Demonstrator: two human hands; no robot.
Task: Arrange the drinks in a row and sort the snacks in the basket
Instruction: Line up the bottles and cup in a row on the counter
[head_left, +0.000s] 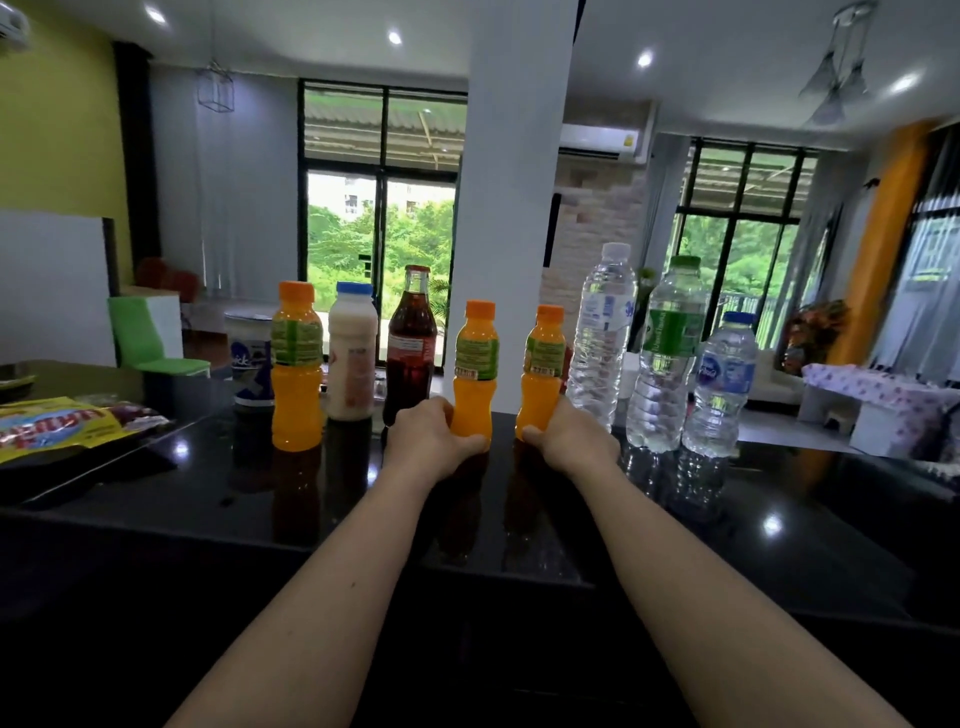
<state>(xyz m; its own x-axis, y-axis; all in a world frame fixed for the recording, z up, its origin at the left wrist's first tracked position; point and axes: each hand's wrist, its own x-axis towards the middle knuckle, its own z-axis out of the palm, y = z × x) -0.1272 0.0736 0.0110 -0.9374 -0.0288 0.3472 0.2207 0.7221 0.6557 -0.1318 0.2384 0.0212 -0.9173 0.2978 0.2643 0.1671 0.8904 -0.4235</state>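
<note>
Two arms in view, bare along the whole visible length: left forearm and right forearm, both slim and smooth, narrowing toward the wrists. Left hand and right hand bare as well, knuckles rounded, backs smooth. One small dark spot noted on the left forearm, roughly midway along the visible stretch and near the middle of its width.

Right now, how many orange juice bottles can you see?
3. One orange juice bottle stands far left beside the white drink bottle; the left hand grips a second, the right hand a third. Others could hide behind the row.
</note>
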